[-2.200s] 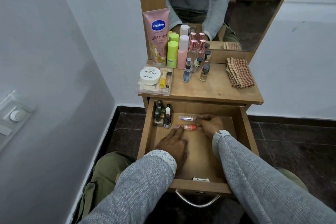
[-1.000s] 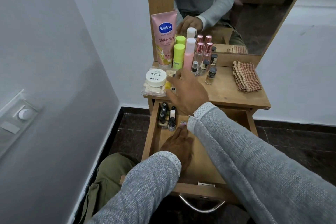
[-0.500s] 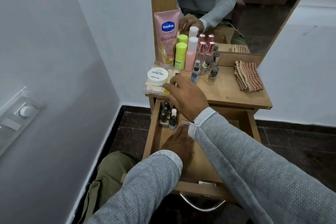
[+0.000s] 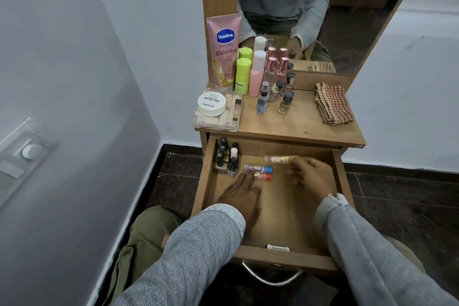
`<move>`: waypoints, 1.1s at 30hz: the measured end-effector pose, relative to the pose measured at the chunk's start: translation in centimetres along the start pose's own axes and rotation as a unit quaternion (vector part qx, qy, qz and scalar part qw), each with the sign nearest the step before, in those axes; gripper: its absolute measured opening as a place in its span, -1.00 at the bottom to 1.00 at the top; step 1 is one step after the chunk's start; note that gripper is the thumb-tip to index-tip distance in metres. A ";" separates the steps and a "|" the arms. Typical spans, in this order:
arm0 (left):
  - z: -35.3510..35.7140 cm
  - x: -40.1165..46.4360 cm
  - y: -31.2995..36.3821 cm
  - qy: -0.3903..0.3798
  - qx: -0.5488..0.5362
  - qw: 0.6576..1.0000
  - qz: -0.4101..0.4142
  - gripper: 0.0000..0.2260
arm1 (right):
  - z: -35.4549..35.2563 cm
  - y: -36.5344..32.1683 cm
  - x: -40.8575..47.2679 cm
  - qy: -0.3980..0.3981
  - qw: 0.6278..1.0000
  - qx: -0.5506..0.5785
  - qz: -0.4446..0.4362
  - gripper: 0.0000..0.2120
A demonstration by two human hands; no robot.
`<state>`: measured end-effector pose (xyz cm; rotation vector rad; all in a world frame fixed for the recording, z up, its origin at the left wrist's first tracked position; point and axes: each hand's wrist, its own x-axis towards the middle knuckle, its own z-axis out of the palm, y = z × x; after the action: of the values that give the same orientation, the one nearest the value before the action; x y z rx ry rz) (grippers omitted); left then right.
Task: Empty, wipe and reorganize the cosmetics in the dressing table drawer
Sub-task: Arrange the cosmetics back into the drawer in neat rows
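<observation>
The dressing table drawer point(image 4: 280, 258) is pulled open. Several nail polish bottles point(image 4: 226, 156) stand in its back left corner. Two small tubes lie side by side, one blue-capped point(image 4: 259, 168) and one red-capped point(image 4: 264, 176). My left hand point(image 4: 242, 196) lies flat on the drawer floor, its fingertips touching the red-capped tube. My right hand point(image 4: 310, 179) is blurred at the back right, with its fingertips on the end of a pale tube point(image 4: 278, 158) near the back wall.
On the tabletop point(image 4: 298, 126) stand a pink Vaseline tube point(image 4: 224, 52), green point(image 4: 243, 76) and pink point(image 4: 257, 74) bottles and several small perfume bottles point(image 4: 275, 92). There is also a clear tray point(image 4: 216, 122) with a white jar point(image 4: 211, 103), and a checked cloth point(image 4: 332, 104). A mirror point(image 4: 347, 7) rises behind. A wall stands close on the left.
My right hand has come down from the clear tray on the tabletop into the drawer. A blue-capped tube now lies beside the red-capped one. My left hand has stayed put.
</observation>
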<state>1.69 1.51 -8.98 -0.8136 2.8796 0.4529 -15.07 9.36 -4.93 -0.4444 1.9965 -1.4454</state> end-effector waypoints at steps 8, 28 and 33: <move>-0.7 -0.1 0.4 -0.023 0.006 1.000 -0.004 -0.61 | 3.6 0.4 2.7 0.031 0.996 -0.002 0.086 -0.77; -1.1 -0.5 0.6 -0.038 -0.025 0.999 -0.007 -0.43 | 4.2 1.3 0.9 -0.136 0.929 -0.326 -0.113 -0.67; -1.2 -0.4 0.4 -0.028 -0.035 0.999 -0.006 -0.54 | 4.9 1.5 1.3 -0.107 0.922 -0.340 -0.151 -0.73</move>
<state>1.76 1.61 -7.65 -0.8139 2.8209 0.5684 -12.68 5.51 -7.69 -1.1975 2.2717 -0.7627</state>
